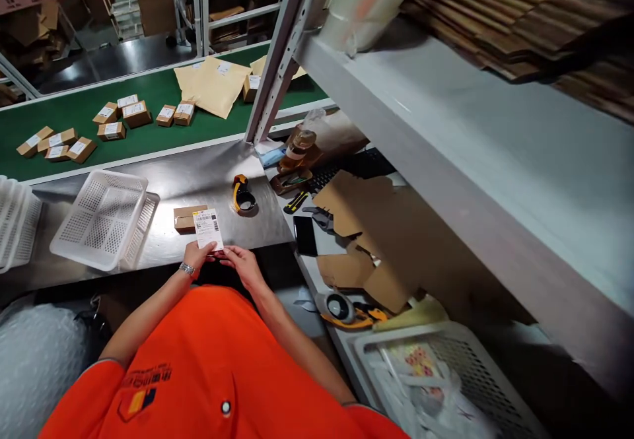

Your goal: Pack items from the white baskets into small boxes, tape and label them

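Observation:
A white printed shipping label (209,226) is held up at the near edge of the steel bench (163,191). My left hand (197,254) pinches its lower edge between thumb and fingers. At the label's lower right corner, my right hand (242,264) is closed with its fingertips together on the corner. Just behind the label lies a small brown cardboard box (183,220), partly covered by it. A yellow and black tape dispenser (242,195) rests farther right on the bench.
White perforated baskets (102,218) stand on the bench's left. Beyond runs a green conveyor belt (143,142) with several labelled boxes and envelopes. At right, a side table carries a phone (305,236), cardboard pieces (347,270) and another tape dispenser (347,310), beneath a white shelf (446,115).

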Available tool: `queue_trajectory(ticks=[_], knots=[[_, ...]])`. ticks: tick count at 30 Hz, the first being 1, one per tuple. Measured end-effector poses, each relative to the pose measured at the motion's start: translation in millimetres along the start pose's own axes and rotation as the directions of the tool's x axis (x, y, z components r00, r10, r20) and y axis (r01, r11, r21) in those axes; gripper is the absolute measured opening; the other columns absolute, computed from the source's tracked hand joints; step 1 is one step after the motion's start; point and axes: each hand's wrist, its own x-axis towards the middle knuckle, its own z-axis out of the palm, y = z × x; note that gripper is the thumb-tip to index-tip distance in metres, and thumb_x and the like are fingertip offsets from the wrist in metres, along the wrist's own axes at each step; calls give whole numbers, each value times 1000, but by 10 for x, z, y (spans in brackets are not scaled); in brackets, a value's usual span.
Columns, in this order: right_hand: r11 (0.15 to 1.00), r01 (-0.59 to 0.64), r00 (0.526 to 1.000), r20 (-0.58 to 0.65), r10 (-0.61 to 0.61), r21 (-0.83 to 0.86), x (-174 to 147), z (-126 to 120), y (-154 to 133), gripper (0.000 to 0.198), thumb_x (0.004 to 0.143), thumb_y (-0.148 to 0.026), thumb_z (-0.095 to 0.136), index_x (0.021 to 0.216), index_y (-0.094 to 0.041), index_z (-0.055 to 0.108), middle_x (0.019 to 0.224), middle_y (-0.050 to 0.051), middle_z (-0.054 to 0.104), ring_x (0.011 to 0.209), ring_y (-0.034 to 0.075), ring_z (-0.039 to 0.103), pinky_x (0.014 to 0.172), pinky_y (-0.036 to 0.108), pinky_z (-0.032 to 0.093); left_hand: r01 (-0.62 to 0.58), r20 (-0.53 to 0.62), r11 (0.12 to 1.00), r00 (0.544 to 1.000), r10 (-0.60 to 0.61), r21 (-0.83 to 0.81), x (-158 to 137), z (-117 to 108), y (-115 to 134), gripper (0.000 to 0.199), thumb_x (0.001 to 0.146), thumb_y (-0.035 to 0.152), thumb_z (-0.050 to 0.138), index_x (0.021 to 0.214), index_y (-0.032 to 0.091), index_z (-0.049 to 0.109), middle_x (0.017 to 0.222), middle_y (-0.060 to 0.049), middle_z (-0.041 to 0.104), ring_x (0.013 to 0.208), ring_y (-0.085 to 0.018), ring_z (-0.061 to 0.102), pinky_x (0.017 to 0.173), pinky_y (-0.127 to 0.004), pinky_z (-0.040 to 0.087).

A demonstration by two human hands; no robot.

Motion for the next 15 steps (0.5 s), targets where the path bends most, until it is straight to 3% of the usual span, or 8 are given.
queue_trajectory(ticks=[4, 6, 8, 10, 12, 15], knots=[[997, 48, 998, -43, -50, -56, -15, -60, 8, 64, 65, -78, 100, 92, -21, 88, 91, 10, 87, 96, 33, 85, 90, 48, 71, 3, 20, 997, 1000, -5, 79, -13, 63, -40, 25, 88, 32, 91, 101, 13, 83, 92, -12, 86, 72, -19, 78, 61, -26, 62], [995, 66, 995, -68, -71, -81, -19, -79, 16, 63, 64, -78, 100, 89, -22, 88, 90, 10, 87, 93, 32, 84, 88, 48, 70, -5, 32, 987, 999, -1, 164, -32, 80, -54, 24, 92, 30, 87, 107, 12, 83, 99, -14, 86, 77, -21, 80, 67, -30, 64], [992, 79, 992, -86, -87, -95, -31, -91, 25, 61, 65, -78, 98, 87, -22, 88, 88, 10, 86, 90, 31, 83, 86, 47, 69, -64, -12, 958, 997, 70, 278, -70, 85, -59, 31, 91, 26, 87, 119, 12, 81, 119, -20, 85, 96, -26, 83, 82, -37, 68], [990, 93, 990, -100, -104, -105, -51, -100, 36, 59, 67, -78, 96, 85, -22, 87, 87, 9, 86, 88, 30, 82, 85, 46, 69, -194, -56, 897, 971, 234, 398, -125, 84, -55, 43, 87, 21, 90, 128, 14, 81, 141, -22, 79, 123, -32, 79, 102, -45, 67], [987, 109, 987, -102, -122, -120, -79, -109, 49, 57, 70, -77, 94, 85, -23, 87, 86, 9, 86, 87, 29, 81, 84, 45, 68, -350, 16, 808, 921, 389, 474, -184, 89, -49, 37, 85, 21, 90, 121, 18, 84, 145, -19, 76, 137, -33, 73, 116, -48, 62], [976, 138, 984, -88, -154, -168, -126, -138, 61, 55, 73, -76, 91, 85, -23, 88, 86, 8, 86, 81, 27, 79, 83, 44, 67, -470, 214, 751, 882, 420, 464, -250, 116, -45, 6, 94, 27, 82, 94, 23, 87, 118, -12, 84, 121, -29, 78, 116, -45, 61]])
